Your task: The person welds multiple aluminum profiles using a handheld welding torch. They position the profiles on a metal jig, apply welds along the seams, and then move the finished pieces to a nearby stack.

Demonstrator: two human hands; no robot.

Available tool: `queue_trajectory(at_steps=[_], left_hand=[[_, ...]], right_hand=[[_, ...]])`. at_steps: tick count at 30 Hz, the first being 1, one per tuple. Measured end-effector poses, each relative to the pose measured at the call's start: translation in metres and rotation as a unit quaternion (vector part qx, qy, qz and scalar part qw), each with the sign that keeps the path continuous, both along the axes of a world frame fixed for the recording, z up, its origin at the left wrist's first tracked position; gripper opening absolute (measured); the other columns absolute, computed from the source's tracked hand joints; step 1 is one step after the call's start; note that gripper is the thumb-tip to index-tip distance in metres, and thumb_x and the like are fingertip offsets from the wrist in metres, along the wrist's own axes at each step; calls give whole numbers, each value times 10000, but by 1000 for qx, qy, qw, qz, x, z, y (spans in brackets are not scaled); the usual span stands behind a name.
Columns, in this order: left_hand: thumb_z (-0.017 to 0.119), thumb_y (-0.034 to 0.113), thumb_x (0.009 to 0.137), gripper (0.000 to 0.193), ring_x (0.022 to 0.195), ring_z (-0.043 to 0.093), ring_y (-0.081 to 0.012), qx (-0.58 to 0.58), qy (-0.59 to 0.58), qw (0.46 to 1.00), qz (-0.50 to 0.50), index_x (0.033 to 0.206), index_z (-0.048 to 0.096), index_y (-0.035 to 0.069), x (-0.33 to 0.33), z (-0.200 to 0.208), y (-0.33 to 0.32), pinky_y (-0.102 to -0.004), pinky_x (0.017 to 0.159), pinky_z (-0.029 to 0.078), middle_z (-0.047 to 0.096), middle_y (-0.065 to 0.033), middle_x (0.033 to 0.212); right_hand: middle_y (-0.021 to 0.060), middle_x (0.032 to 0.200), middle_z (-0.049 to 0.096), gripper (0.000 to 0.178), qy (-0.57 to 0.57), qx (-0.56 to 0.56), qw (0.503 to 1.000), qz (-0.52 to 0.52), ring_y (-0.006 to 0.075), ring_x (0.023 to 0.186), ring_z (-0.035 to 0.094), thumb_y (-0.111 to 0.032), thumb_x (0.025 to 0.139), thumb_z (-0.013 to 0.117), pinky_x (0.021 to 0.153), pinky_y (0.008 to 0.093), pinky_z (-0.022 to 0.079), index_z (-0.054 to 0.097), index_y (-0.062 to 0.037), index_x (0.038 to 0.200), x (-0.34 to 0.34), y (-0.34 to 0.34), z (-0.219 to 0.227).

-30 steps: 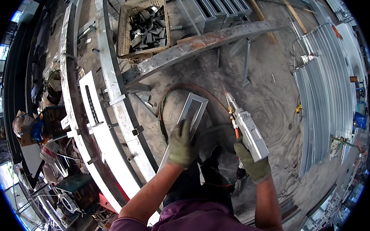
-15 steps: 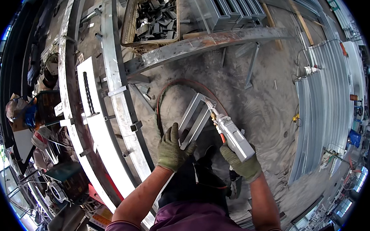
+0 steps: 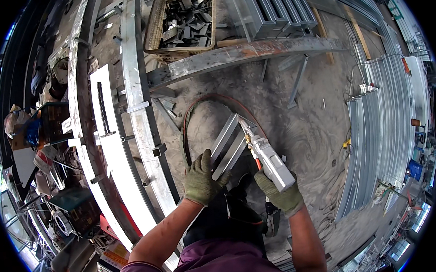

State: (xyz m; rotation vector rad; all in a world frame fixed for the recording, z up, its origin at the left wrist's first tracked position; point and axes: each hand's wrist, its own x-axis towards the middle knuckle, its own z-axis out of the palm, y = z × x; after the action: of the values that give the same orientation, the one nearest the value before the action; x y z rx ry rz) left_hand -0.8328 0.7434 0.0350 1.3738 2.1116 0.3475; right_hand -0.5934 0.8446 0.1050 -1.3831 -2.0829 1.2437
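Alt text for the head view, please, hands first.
A person's gloved right hand holds a grey nozzled tool, its tip at the far corner of a metal frame; the gloved left hand is at the frame's near end. Beyond, past a steel beam, sits a basket of small dark pieces.

Left hand: gloved in olive-green knit, I have it left of centre, fingers upward, thumb stretched rightward.
Right hand: gloved alike, I have it curled right of centre.
Bare forearms: my left slants, my right stands steeper.
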Motion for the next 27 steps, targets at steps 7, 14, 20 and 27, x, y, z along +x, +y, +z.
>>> queue_trajectory(at_steps=[7, 14, 20, 27], left_hand=[[842, 641, 847, 1072, 1281, 632, -461, 29, 0, 1000, -12, 1572, 443, -40, -1, -7, -3, -535, 1096, 511, 628, -300, 1414], [843, 626, 851, 1060, 1312, 617, -461, 26, 7, 1000, -10, 1570, 436, -38, 0, -6, -2, -539, 1115, 500, 614, -299, 1443], [854, 609, 844, 1076, 1346, 596, -448, 17, -10, 1000, -11, 1586, 407, -30, 0, -6, -2, -536, 1137, 484, 595, -285, 1464], [853, 608, 843, 1088, 1348, 596, -443, 16, 7, 1000, -10, 1595, 390, -27, 1, -11, -6, -536, 1127, 492, 583, -278, 1472]], right_hand=[[50, 965, 777, 304, 1, 11, 1000, 12, 113, 861, 734, -81, 956, 848, 766, 316, 598, 749, -6, 1233, -1, 1, 0], [69, 1014, 797, 339, 4, 22, 1000, 16, 156, 897, 768, -98, 947, 858, 798, 336, 608, 746, -23, 1258, -5, 1, 3], [88, 977, 795, 324, -11, 23, 1000, 7, 193, 864, 787, -131, 926, 878, 764, 349, 610, 758, -40, 1213, -4, 0, 0], [71, 897, 786, 266, 4, -3, 1000, 3, 199, 811, 788, -152, 929, 880, 724, 354, 608, 770, -51, 1150, -11, 2, 8]])
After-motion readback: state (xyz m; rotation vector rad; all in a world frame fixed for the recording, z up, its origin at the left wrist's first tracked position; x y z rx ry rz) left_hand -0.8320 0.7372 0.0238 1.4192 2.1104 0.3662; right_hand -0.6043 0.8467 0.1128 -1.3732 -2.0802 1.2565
